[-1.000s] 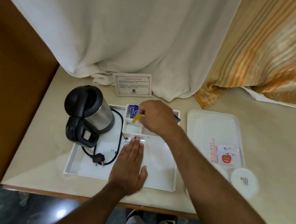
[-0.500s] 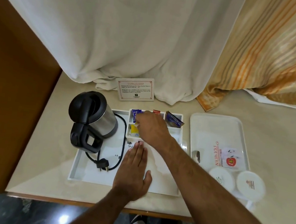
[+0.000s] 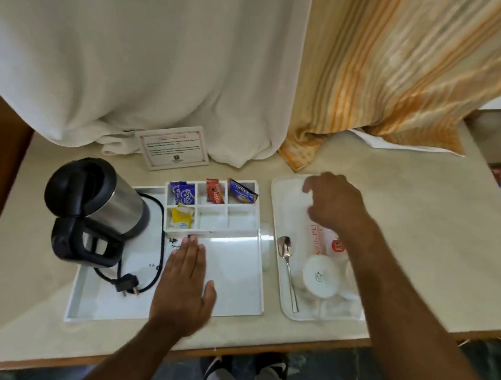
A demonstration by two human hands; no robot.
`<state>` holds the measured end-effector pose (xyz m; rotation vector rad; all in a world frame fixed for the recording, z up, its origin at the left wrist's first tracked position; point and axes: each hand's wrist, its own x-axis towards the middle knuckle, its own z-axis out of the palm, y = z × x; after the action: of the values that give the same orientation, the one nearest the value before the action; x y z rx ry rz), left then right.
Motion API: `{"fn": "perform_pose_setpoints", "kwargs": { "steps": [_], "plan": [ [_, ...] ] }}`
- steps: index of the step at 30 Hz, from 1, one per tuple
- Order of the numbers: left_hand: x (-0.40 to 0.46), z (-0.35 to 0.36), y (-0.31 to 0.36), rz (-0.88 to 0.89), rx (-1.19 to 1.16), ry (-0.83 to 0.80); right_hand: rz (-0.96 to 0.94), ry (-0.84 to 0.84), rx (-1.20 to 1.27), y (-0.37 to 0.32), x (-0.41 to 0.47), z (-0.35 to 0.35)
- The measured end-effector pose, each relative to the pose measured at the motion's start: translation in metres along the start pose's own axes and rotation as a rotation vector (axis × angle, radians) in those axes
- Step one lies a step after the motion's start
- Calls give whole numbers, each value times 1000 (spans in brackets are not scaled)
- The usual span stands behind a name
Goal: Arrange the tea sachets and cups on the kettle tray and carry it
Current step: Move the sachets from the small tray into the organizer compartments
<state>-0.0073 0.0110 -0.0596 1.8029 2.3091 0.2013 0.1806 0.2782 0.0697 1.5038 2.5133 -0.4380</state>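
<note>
The white kettle tray [image 3: 238, 296] sat on the table [image 3: 426, 245], its kettle [image 3: 94, 201] at the left and coloured sachets [image 3: 182, 195] upright in rear compartments. The left hand [image 3: 187, 286] lay flat, open on it. The right hand [image 3: 335, 204], loosely open and empty, hovered over the neighbouring tray [image 3: 283, 200] holding an upturned cup [image 3: 320, 275].

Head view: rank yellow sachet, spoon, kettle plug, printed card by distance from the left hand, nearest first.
From the left hand:
1. Kettle plug, just to its left on the kettle tray.
2. Yellow sachet, in the front-left compartment, beyond the fingertips.
3. Spoon, on the right-hand tray.
4. Printed card, against the curtain.
</note>
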Motion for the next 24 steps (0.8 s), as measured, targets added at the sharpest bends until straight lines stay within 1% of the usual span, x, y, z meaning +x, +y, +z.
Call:
{"fn": "perform_pose_setpoints", "kwargs": {
  "steps": [2,3,4,8,10,11,13,14,16,18,19,21,24],
  "plan": [
    [-1,1,0,-4,6,-1,24,-216,-150,31,-5,3],
    [-1,2,-1,-2,6,2,26,-293,-158,41,-7,7],
    [-1,2,-1,1,8,5,21,-333,-136,49,-10,11],
    [0,4,-2,-4,24,-5,-15,-372,-35,59,-11,19],
    [0,3,-3,-4,16,-3,-11,-408,-37,58,-9,17],
    [0,3,-2,-1,9,-2,-14,-395,-57,57,-9,14],
    [0,3,-1,2,3,-4,-47,-292,-39,53,-10,6],
    [0,2,-1,-4,1,-4,-89,-219,23,45,-10,0],
    [1,0,1,-9,-8,-4,-206,-85,226,17,-12,-14],
    [0,-2,1,-8,-9,-1,-342,-1,419,-28,-12,-20],
    [-1,-4,1,-9,-9,1,-400,30,465,-53,-11,-19],
    [0,-6,2,-13,-7,-1,-443,74,437,-97,-7,-3],
    [0,-7,2,-14,-14,-4,-406,123,165,-145,3,33]
  ]
}}
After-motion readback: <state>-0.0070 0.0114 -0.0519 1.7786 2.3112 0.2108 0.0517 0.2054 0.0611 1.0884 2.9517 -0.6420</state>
